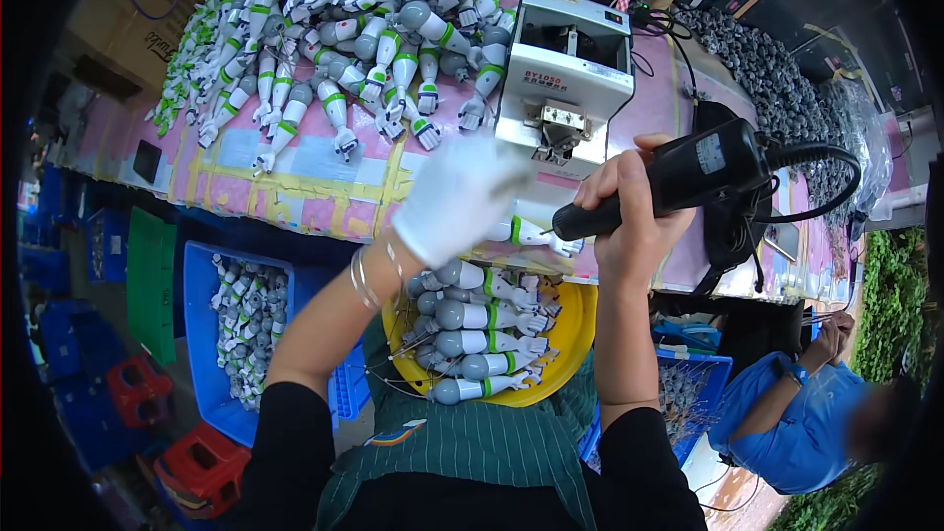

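Note:
My right hand (pixel 634 202) is wrapped round a black electric screwdriver (pixel 688 182), whose thin bit points left. Just by the bit, at the table's front edge, lies a white and grey toy arm (pixel 531 230) with a green band. My left hand (pixel 457 192), in a white glove, is up in front of the white and black screw feeder (pixel 565 79). Motion smears its fingers, so I cannot see whether they hold anything. Below the edge, a yellow basin (pixel 578 339) bears several more toy arms (pixel 489 341) laid side by side.
A big heap of toy arms (pixel 393 39) covers the back left of the table. Small dark grey parts (pixel 767 69) are piled at the right. A blue crate (pixel 211 374) stands lower left, near red stools (pixel 202 467). Another person (pixel 777 413) sits at the right.

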{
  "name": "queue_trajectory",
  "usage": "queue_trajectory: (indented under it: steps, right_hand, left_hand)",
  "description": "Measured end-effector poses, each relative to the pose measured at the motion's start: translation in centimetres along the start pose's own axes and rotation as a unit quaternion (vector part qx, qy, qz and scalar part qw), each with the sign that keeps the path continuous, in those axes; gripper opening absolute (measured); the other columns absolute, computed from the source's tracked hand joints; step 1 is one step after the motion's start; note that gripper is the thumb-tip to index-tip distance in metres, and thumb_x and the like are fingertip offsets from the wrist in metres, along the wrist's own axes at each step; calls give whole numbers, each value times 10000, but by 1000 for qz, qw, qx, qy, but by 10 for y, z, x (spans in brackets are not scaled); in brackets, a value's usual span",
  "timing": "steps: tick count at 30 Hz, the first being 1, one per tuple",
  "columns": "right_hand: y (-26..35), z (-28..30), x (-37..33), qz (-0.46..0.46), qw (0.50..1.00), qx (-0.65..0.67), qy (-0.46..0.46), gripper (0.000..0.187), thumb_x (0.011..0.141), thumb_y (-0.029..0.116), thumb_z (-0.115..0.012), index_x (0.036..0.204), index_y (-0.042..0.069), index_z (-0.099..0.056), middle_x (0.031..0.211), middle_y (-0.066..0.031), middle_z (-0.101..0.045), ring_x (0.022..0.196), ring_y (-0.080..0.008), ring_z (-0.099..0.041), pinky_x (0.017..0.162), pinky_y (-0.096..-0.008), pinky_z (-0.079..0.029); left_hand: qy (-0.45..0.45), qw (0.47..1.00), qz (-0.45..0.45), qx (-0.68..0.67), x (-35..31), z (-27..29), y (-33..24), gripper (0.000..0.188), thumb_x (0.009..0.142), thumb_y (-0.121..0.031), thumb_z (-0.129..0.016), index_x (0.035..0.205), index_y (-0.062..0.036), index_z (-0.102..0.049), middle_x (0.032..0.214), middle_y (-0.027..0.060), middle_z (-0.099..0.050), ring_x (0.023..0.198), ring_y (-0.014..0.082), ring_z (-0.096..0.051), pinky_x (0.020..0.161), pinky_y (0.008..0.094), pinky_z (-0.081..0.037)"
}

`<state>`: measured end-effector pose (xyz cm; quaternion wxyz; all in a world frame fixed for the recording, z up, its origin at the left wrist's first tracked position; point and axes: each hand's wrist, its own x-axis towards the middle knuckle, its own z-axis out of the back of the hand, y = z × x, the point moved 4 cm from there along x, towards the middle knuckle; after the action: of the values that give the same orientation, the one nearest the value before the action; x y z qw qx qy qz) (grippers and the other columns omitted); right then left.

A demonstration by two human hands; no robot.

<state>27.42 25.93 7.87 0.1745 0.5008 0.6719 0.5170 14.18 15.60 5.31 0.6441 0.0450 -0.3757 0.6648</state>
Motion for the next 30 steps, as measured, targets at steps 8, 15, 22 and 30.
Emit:
queue_trajectory:
  steps: [8, 15, 22, 30]
  right_hand:
    - [-7, -11, -9, 13, 1000, -16, 16, 251, 902, 23, -596, 1108, -28, -463, 611, -75, -502, 499, -162, -502, 498, -333, -463]
    - [-11, -11, -7, 13, 999, -35, 13, 226, 898, 27, -604, 1077, -31, -478, 606, -79, -510, 497, -165, -513, 509, -324, -465]
    - [-22, -13, -8, 17, 998, -53, 14, 215, 893, 7, -589, 1070, -25, -473, 595, -83, -514, 487, -162, -513, 515, -314, -466]
    - [-31, -13, -16, 73, 992, -63, 82, 240, 884, -17, -569, 1087, -9, -443, 607, -76, -508, 478, -154, -498, 493, -300, -458]
  left_hand:
    - [93, 992, 79, -18, -57, -39, -4, 369, 702, -187, -782, 1038, -101, -657, 941, 96, -597, 918, 315, -571, 805, 423, -463]
    - [90, 990, 98, -39, -56, -41, 0, 412, 718, -187, -780, 1107, -120, -662, 924, 99, -582, 906, 322, -565, 806, 425, -463]
    - [107, 986, 117, -57, -51, -41, 2, 412, 716, -176, -771, 1108, -128, -654, 933, 96, -576, 916, 325, -552, 816, 429, -456]
    - [117, 987, 102, -49, -51, -45, 4, 407, 716, -185, -767, 1094, -102, -640, 933, 89, -584, 916, 326, -549, 817, 433, -449]
